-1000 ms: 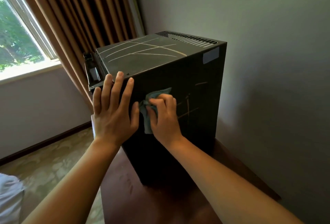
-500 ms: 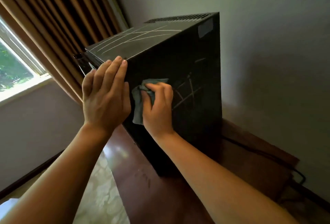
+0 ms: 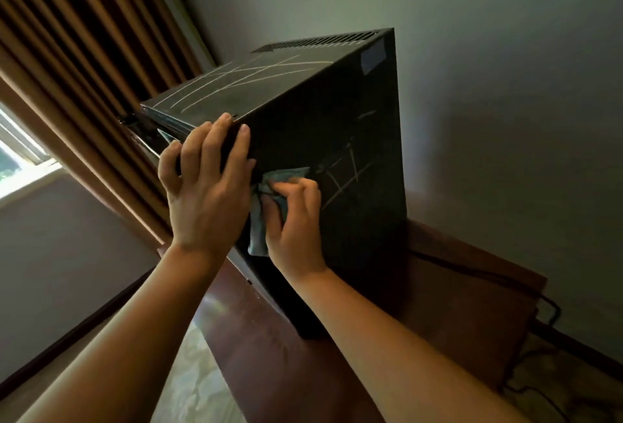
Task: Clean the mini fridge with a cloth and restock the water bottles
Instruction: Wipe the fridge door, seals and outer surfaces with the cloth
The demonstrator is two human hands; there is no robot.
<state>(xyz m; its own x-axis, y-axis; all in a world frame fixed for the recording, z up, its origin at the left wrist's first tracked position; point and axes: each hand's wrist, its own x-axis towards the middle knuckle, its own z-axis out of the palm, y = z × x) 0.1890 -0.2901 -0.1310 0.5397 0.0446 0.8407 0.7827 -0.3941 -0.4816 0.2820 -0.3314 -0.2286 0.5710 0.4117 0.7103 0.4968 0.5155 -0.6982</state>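
Mini fridge (image 3: pixel 354 125) stood on a dark wooden table (image 3: pixel 276 355). Left hand (image 3: pixel 205 193) lay flat, fingers straight, on its upper front corner. Right hand (image 3: pixel 296 220) clutched a teal cloth (image 3: pixel 258 237), pressed to the side panel beside pale scratch marks (image 3: pixel 344 176).

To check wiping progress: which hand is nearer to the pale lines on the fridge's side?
Right. The right hand, gripping the cloth, is just beside the pale lines; the left hand rests farther away at the front edge of the fridge.
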